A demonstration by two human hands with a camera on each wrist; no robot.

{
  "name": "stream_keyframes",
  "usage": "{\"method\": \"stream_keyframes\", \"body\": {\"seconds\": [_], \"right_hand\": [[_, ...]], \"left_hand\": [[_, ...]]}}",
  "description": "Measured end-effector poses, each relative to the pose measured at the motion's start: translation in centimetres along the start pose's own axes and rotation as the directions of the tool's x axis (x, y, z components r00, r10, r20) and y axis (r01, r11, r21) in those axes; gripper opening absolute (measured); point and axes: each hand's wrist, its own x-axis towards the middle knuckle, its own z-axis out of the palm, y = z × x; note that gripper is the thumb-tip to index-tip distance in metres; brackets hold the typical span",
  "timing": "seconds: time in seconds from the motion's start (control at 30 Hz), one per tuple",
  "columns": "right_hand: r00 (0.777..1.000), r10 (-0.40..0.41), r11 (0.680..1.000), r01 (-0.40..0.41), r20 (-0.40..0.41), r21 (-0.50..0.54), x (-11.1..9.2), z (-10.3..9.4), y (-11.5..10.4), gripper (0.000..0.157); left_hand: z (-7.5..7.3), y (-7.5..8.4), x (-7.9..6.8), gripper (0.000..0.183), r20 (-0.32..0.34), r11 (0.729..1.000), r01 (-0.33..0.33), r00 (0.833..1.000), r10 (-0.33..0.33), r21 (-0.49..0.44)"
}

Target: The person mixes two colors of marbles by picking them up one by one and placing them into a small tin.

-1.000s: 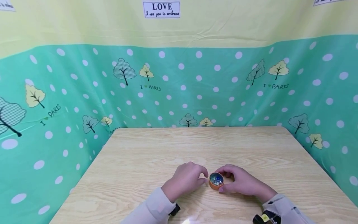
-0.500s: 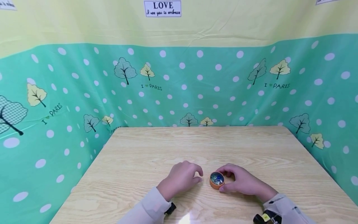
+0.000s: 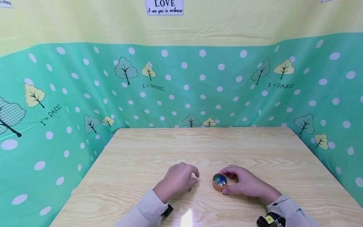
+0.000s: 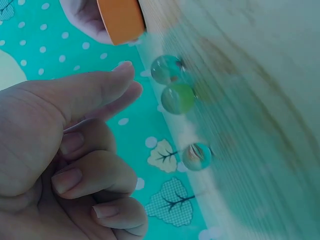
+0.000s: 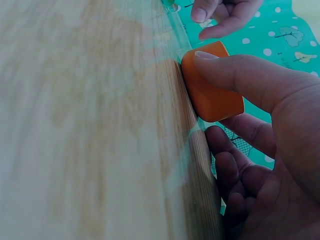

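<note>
A small round orange cup [image 3: 219,187] stands upright on the table with glass marbles [image 3: 220,179] in it, one of them deep blue. My right hand [image 3: 244,183] holds this cup between thumb and fingers. To its left, apart from the cup, hovers my left hand [image 3: 178,178]; thumb and forefinger reach out while the other fingers curl loosely. Nothing shows in its grasp. Beside those fingers, the left wrist view shows three clear marbles on the tabletop: a bluish marble [image 4: 167,69], a greenish marble [image 4: 177,98] touching or overlapping it, and a separate marble [image 4: 197,156].
The light wooden table [image 3: 198,145] ends at the back and sides against a green dotted cloth [image 3: 187,85] printed with trees. Dark wrist cameras sit near the cuffs, such as the right wrist camera [image 3: 269,220]. Light glares off the wood near the front.
My left hand has drawn leftward, away from the cup, and a marble now shows by its thumb in the head view. The right hand and cup stay put.
</note>
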Motion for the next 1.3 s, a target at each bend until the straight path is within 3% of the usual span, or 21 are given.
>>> {"method": "stream_keyframes", "body": {"seconds": [0.47,1.3], "right_hand": [[1.0,0.004,1.0,-0.004,0.005,0.016,0.0,0.0,0.1,0.054],[1.0,0.006,0.999,-0.006,0.007,0.031,-0.1,0.0,0.0,0.053]], "left_hand": [[0.1,-1.0,-0.8,0.004,0.019,1.0,0.022,1.0,-0.022,-0.018],[-0.2,-2.0,-2.2,0.015,0.049,0.997,0.052,0.998,-0.05,-0.052]]}}
